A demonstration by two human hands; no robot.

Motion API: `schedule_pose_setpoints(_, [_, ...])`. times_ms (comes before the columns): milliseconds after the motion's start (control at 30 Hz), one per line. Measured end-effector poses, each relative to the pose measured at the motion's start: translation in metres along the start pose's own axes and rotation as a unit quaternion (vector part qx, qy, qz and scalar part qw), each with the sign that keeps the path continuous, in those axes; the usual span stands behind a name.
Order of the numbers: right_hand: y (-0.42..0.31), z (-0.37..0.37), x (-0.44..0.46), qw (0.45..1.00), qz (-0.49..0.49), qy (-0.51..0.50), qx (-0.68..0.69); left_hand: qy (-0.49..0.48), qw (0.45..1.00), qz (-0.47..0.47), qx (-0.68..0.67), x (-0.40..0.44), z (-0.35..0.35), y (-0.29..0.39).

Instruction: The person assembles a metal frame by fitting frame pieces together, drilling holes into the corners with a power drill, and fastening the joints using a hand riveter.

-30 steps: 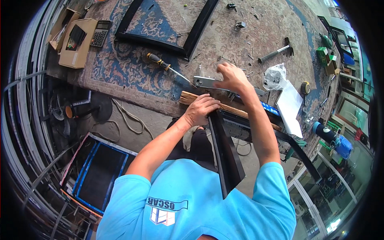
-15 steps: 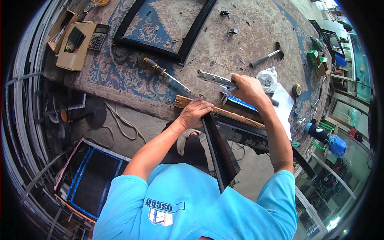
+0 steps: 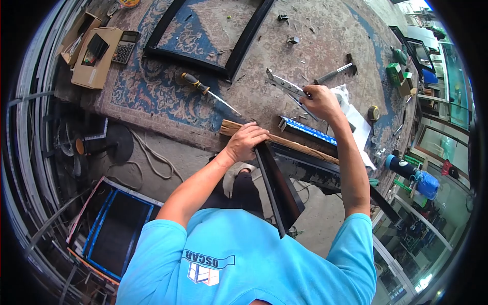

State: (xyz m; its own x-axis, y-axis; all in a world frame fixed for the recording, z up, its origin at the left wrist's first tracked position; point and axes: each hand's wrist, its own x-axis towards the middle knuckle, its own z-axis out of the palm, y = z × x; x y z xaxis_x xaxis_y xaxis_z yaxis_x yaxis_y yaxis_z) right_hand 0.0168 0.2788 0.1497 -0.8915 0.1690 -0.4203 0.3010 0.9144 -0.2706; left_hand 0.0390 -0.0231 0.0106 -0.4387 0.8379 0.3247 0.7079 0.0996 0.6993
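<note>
My left hand (image 3: 246, 141) is closed over the upper end of a black metal profile (image 3: 279, 193), its fingers bent across a rough wooden strip (image 3: 300, 149); the thumb is hidden. The profile slants down towards my chest. In my right hand (image 3: 322, 103), raised over the table to the right, is a silver two-armed metal tool (image 3: 285, 84) with round spots along one arm; its arms stand apart, and I cannot tell its exact kind. Below that hand lies a blue-and-white printed box (image 3: 310, 130). A screwdriver (image 3: 203, 90) with a yellow-and-black handle points towards my left hand.
A black frame (image 3: 185, 63) rests on the carpet-covered table (image 3: 162, 109). Further right are a hammer (image 3: 335, 72), a plastic bag (image 3: 341, 95) and a tape measure (image 3: 373, 113). A calculator (image 3: 125, 47) and a cardboard box (image 3: 94, 73) lie at the left. Cable (image 3: 152, 157) trails on the floor.
My right hand has moved up and slightly right with the silver tool, whose two arms now show apart. More of the printed box is uncovered. My left hand stays on the profile.
</note>
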Motion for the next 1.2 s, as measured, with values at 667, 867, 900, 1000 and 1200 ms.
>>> schedule_pose_setpoints(667, [0.053,0.056,0.0,0.984,-0.046,0.169,-0.042,-0.001,1.0,0.001,0.001,0.009,-0.001,0.003])
schedule_pose_setpoints(867, [0.033,0.004,-0.159,0.903,-0.005,0.084,0.422,-0.021,1.0,0.001,0.012,0.01,0.003,0.001])
schedule_pose_setpoints(900, [0.039,0.018,-0.18,0.891,-0.013,0.079,0.446,-0.022,1.0,-0.001,0.013,0.009,0.003,0.0])
schedule_pose_setpoints(1000, [0.019,0.073,-0.229,0.804,0.061,0.09,0.585,-0.039,0.999,0.001,0.021,0.011,0.002,-0.001])
schedule_pose_setpoints(1200, [-0.02,0.203,-0.249,0.778,0.111,0.029,0.618,-0.051,0.997,0.029,0.059,0.006,0.006,-0.017])
